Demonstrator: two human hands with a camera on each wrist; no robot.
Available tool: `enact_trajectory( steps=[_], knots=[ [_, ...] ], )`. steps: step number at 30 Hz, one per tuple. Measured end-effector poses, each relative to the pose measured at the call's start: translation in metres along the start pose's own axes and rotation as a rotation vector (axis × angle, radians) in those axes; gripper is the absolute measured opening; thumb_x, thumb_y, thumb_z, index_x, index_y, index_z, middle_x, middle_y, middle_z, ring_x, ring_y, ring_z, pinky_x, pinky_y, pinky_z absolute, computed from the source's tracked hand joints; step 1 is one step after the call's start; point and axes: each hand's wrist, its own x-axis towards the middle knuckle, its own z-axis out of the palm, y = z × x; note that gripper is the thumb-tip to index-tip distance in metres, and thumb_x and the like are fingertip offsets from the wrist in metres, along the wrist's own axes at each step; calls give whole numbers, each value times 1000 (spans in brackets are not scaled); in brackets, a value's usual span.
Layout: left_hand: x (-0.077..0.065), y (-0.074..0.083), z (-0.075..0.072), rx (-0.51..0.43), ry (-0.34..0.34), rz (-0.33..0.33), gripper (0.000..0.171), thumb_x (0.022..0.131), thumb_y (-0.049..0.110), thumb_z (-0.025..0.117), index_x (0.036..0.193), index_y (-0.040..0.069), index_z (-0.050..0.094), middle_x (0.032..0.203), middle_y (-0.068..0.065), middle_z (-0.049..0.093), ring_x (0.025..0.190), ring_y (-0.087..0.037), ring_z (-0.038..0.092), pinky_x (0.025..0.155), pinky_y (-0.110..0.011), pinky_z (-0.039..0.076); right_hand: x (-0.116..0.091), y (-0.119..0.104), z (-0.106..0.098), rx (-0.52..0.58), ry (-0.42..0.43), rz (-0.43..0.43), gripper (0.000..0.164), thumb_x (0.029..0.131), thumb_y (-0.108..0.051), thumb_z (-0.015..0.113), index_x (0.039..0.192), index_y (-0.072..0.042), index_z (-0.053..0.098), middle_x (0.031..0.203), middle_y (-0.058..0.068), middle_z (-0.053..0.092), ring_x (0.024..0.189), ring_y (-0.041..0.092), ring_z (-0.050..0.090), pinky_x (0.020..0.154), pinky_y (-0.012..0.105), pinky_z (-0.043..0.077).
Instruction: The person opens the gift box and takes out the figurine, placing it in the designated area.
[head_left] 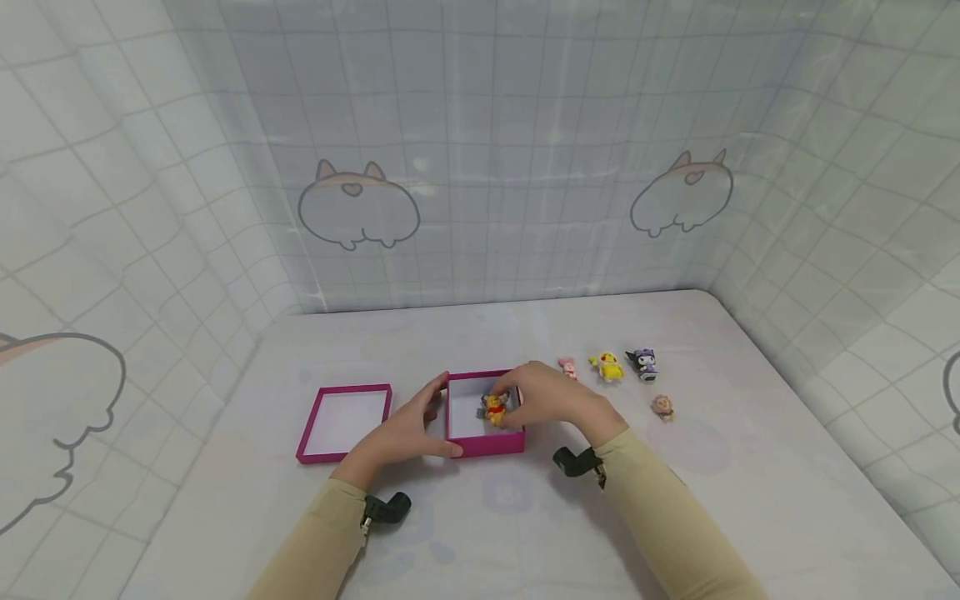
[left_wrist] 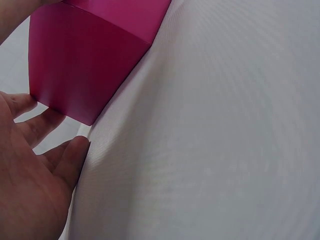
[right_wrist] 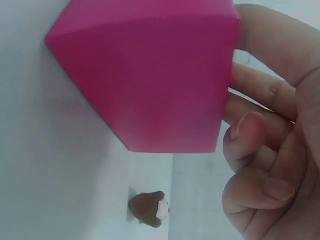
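Note:
A magenta open-topped box (head_left: 487, 447) with a white inside sits on the table. My left hand (head_left: 405, 429) grips its left side, thumb at the front corner and fingers toward the back corner. In the left wrist view those fingers (left_wrist: 45, 122) touch the edge of the box wall. My right hand (head_left: 551, 396) reaches over the right wall, thumb and forefinger around a yellow bear figurine (head_left: 494, 408) in a red top, inside the box. Greyish parts show beside the bear, their kind unclear. In the right wrist view the other fingers (right_wrist: 255, 195) curl outside the box.
At left lies a shallow magenta-rimmed lid (head_left: 306, 437). Right of the box stand a pink figurine (head_left: 567, 367), a yellow one (head_left: 607, 367), a purple-and-black one (head_left: 643, 364) and a beige-brown one (head_left: 663, 407). A tile-patterned curtain (head_left: 510, 167) surrounds the table.

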Motion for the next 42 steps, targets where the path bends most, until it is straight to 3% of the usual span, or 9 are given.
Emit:
enact_trajectory(
  steps=[5,9,18,21,25,32,38,42],
  knots=[
    [0,0,0,0,2,-6,128,63,50,91,160,25,12,160,1,23,142,-25,34,111,-42,36,-4,4,-3,-17,31,14,41,80,-40,81,118,-25,73,112,-15,66,110,15,60,95,34,50],
    [1,0,1,6,5,-21,129,62,52,91,160,26,12,160,1,23,142,-23,34,111,-41,37,-7,8,-5,-25,53,30,43,80,-42,81,120,-28,72,119,-13,65,116,17,58,98,37,49],
    [-1,0,1,5,4,3,129,63,50,91,160,23,11,161,-2,22,142,-25,34,111,-41,36,-24,17,-15,48,114,72,41,80,-39,81,118,-28,72,113,-14,66,104,23,62,77,28,54],
    [-1,0,0,4,7,-2,130,62,51,91,160,24,12,160,-1,23,141,-24,34,111,-41,36,-31,17,-23,55,136,71,41,80,-38,81,119,-28,72,107,-15,66,87,20,62,66,28,53],
    [-1,-1,-1,2,12,-10,130,60,52,92,160,27,12,160,1,24,141,-22,35,112,-39,36,-42,18,-34,35,155,94,43,80,-37,82,121,-27,72,113,-14,67,71,19,56,60,32,52],
    [-2,-1,0,2,18,-23,130,61,51,92,160,27,12,159,3,24,141,-24,35,112,-41,36,-60,30,-43,11,173,156,46,80,-39,82,121,-21,72,117,-7,67,101,22,60,85,38,56],
    [-2,-2,1,8,18,-28,130,60,53,92,160,29,13,159,3,25,140,-24,36,111,-41,37,-75,44,-45,33,162,199,52,80,-43,81,126,-22,70,116,-11,67,70,19,54,58,33,51],
    [-2,-1,2,7,20,-30,130,60,53,92,160,29,13,159,3,25,140,-25,36,111,-42,37,-85,55,-43,6,169,215,52,80,-45,81,125,-24,70,103,-10,68,66,16,51,54,30,47]
  ],
)
